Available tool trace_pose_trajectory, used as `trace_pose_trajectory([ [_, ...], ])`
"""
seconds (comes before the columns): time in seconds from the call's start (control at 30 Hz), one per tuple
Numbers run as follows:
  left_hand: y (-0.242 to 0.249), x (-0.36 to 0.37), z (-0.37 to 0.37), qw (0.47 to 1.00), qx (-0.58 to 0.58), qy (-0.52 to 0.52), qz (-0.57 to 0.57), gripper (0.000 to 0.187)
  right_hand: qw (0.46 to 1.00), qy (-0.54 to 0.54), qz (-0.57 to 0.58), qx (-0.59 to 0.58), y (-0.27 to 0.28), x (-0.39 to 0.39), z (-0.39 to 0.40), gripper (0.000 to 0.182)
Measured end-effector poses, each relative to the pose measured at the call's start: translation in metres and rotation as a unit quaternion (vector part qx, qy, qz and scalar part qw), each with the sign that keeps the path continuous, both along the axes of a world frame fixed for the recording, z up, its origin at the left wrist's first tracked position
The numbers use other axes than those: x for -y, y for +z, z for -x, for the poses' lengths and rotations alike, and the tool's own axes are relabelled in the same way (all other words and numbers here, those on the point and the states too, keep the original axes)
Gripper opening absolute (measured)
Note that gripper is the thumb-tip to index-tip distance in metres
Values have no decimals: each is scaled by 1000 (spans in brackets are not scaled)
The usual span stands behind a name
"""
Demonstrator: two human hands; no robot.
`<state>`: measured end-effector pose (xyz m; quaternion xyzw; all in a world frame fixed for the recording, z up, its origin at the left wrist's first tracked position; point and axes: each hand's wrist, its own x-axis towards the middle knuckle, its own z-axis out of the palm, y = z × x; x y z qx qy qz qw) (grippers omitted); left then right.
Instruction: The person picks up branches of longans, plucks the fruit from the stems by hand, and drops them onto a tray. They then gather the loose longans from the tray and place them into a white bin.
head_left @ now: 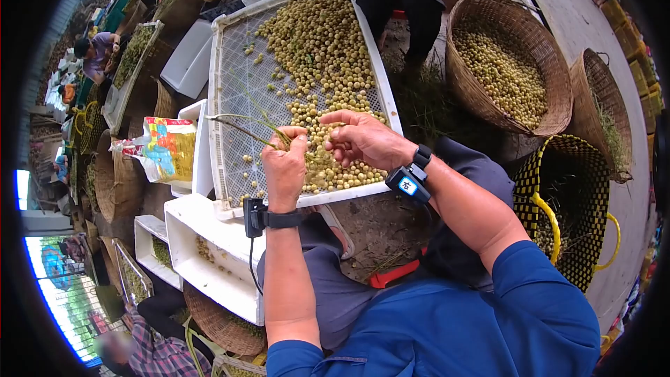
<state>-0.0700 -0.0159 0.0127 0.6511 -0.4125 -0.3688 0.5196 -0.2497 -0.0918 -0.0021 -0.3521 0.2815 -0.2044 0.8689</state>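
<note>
My left hand point(285, 167) is closed round a thin bare twig point(241, 130), whose brown stem and green side shoots stick out to the upper left. Close by on the right, my right hand point(370, 141) has its fingers apart and slightly bent, with nothing visible in them. Both hands are above the near end of a white mesh tray point(215, 91). Small round yellow-brown fruits point(321, 35), which look like longans, are heaped over the tray's far and right parts. Some single fruits lie on the bare mesh at the left.
A wicker basket point(457, 77) of fruits stands at the right, near a black-and-yellow woven basket point(593, 188) holding stems. White foam boxes point(209, 272) and a colourful printed bag point(164, 150) are on the left. Another person's dark-clad legs point(412, 0) are beyond the tray.
</note>
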Motion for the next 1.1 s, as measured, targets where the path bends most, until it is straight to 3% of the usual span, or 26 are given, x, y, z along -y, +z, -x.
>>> trace_pose_trajectory([
  [0.03,-1,-1,-2,1000,3,-12,-5,11,1000,3,0,0,3,-2,2,46],
  [0.1,0,0,-6,999,11,-40,-18,12,985,50,159,-37,10,-5,6,55],
  [0.17,3,-1,-9,997,17,-70,-33,15,987,75,143,-13,12,-6,7,62],
  [0.27,16,-3,-8,986,-82,-115,-89,17,997,44,-34,59,19,-6,9,60],
  [0.33,22,-4,-5,987,-77,-126,-68,15,993,6,-86,83,6,-2,6,46],
  [0.43,24,-5,3,989,-53,-131,-42,8,981,-36,-154,115,-6,-1,4,47],
  [0.57,8,-9,16,990,-3,-142,-2,7,969,-85,-199,117,-9,-6,2,69],
  [0.6,5,-8,20,987,59,-146,9,7,968,-100,-206,101,-5,-8,-1,73],
  [0.77,-10,-8,31,948,270,-137,102,9,972,-100,-188,100,-12,-7,-4,73],
  [0.9,-10,-6,32,931,315,-152,101,8,979,-95,-171,55,-13,-7,-5,74],
  [0.93,-8,-7,33,929,320,-154,105,7,980,-76,-169,74,-19,-6,-3,64],
  [0.97,-12,-7,32,929,321,-154,106,7,980,-76,-167,75,-23,-6,-4,64],
  [1.07,-30,-5,27,992,68,-101,34,7,991,-84,-102,20,-17,-11,-2,35],
  [1.1,-24,-4,25,991,69,-103,38,7,991,-82,-106,1,-17,-12,-1,32],
])
